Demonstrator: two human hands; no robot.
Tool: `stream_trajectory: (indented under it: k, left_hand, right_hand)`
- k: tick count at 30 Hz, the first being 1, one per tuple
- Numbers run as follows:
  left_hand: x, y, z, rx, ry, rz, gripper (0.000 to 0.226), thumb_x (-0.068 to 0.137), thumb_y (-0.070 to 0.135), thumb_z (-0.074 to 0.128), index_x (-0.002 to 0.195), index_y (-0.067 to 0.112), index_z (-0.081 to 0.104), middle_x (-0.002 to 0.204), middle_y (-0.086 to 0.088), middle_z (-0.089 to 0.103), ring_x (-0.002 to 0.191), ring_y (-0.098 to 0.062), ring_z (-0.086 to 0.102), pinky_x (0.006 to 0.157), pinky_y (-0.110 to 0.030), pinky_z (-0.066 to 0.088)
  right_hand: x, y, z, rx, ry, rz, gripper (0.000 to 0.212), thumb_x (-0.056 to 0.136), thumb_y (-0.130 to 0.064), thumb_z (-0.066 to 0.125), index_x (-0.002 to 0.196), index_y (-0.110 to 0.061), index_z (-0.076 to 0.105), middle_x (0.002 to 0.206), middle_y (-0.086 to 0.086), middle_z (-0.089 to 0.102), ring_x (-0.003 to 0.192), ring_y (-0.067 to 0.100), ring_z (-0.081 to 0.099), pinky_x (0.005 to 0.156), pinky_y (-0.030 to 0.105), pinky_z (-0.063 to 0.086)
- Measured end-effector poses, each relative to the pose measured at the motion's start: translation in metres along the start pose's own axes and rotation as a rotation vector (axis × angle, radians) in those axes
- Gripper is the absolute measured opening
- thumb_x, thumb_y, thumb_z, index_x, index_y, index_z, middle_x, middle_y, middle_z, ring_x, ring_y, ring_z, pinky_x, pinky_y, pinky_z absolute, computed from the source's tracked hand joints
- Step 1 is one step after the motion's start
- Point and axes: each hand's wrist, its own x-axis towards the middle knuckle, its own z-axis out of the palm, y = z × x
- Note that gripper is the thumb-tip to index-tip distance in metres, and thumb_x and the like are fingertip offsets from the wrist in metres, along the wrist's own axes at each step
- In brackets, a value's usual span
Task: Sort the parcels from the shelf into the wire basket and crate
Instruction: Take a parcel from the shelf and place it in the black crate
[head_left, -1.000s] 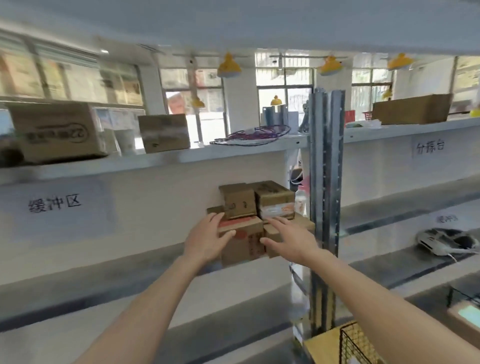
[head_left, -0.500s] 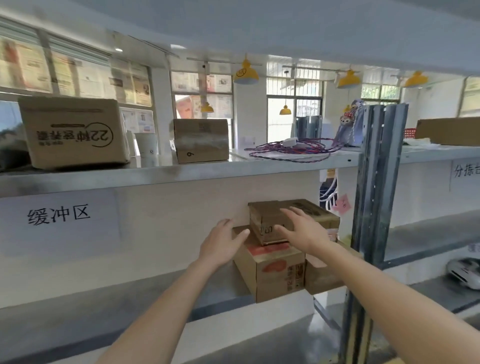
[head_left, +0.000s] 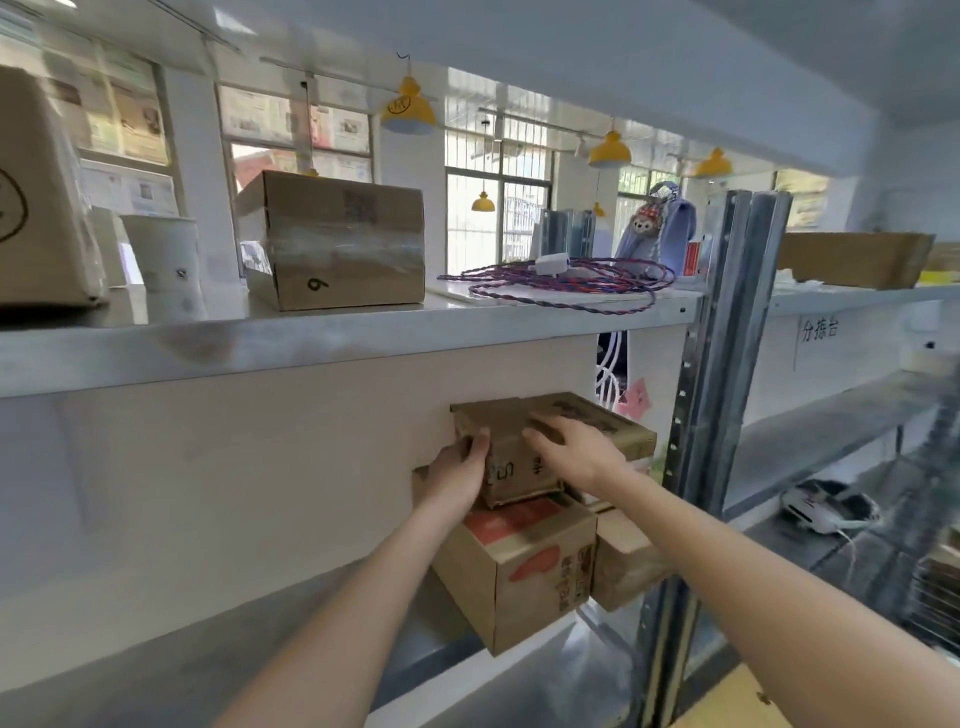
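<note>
Metal shelf (head_left: 322, 338) fills the frame. Small box (head_left: 519, 457) sits mid-frame on a red-top box (head_left: 524, 561). L hand (head_left: 460, 475) curls round its side, R hand (head_left: 576, 449) lies flat on top, fingers spread.

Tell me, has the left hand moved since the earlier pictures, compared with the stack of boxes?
Yes. The left hand went up the stack: it was beside the red-taped lower box, and now it holds the left side of the small top box.
</note>
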Motion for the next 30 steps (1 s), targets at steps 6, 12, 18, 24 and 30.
stream_trajectory:
  k: [6,12,18,24,30]
  left_hand:
    - [-0.005,-0.005,-0.015,-0.343,-0.011,-0.041,0.07,0.092,0.07,0.051,0.152,0.035,0.043,0.148,0.001,0.054,0.136,-0.026,0.051,0.113,-0.036,0.039]
    - [-0.05,0.001,-0.034,-0.622,0.037,0.011,0.077,0.077,0.069,0.072,0.145,0.044,0.048,0.14,0.003,0.061,0.124,-0.021,0.06,0.108,-0.045,0.049]
    - [-0.111,0.011,-0.031,-0.635,0.139,0.085,0.124,0.043,0.071,0.09,0.152,0.043,0.037,0.148,0.002,0.051,0.132,-0.021,0.053,0.109,-0.047,0.048]
    - [-0.193,0.042,-0.01,-0.655,0.137,0.043,0.09,0.049,0.048,0.098,0.126,0.021,0.06,0.126,-0.004,0.067,0.11,-0.019,0.067,0.094,-0.04,0.057]
    - [-0.264,0.062,0.032,-0.862,0.014,0.009,0.054,0.083,0.071,0.065,0.128,0.042,0.065,0.123,-0.003,0.072,0.112,-0.026,0.069,0.095,-0.055,0.055]
  right_hand:
    - [-0.017,-0.019,0.001,0.177,0.101,0.007,0.065,0.091,-0.071,0.045,0.144,-0.034,0.05,0.144,-0.004,0.056,0.132,0.02,0.052,0.106,0.045,0.046]
    - [-0.055,-0.043,-0.006,0.301,0.115,-0.085,0.055,0.097,-0.055,0.056,0.144,-0.026,0.051,0.144,-0.004,0.056,0.134,0.016,0.05,0.105,0.034,0.042]
    - [-0.116,-0.044,-0.028,0.378,0.016,-0.11,0.049,0.103,-0.046,0.05,0.15,-0.032,0.045,0.153,-0.003,0.048,0.14,0.02,0.044,0.1,0.028,0.037]
    - [-0.194,-0.032,-0.058,0.435,-0.044,-0.054,0.088,0.086,-0.084,0.037,0.157,-0.031,0.034,0.159,-0.001,0.041,0.145,0.021,0.038,0.116,0.042,0.032]
    - [-0.272,-0.01,-0.08,0.575,-0.067,0.015,0.076,0.089,-0.08,0.042,0.151,-0.035,0.041,0.134,-0.013,0.054,0.122,0.012,0.051,0.093,0.024,0.041]
